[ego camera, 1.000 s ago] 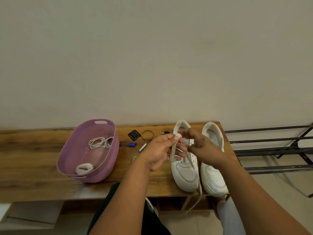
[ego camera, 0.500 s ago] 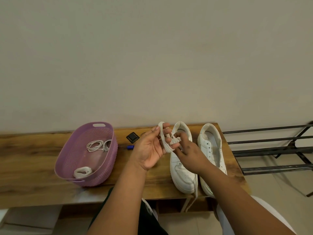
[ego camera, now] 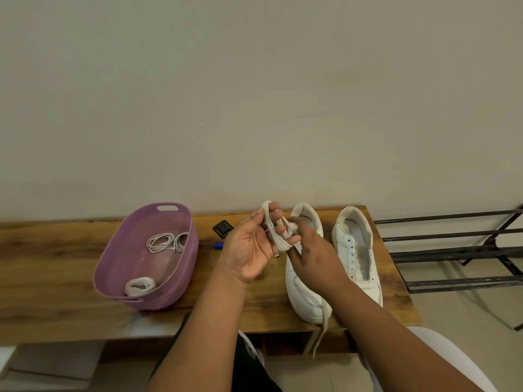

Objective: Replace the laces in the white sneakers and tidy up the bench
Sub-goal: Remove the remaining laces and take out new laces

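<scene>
Our right hand covers the middle of the left white leather sneaker at centre frame. Behind our left hand, a small blue object shows only its tip. The black metal rack is cut off at the right edge, the wooden counter at the left edge.

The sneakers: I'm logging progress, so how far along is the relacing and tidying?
Done: the right sneaker shows bare eyelets, and one flat lace bundle lies in the purple basket. In hand: the left hand has a flat lace wound round its fingers, and the right hand feeds it. Left: fitting the cord laces, and clearing the small black item.
</scene>
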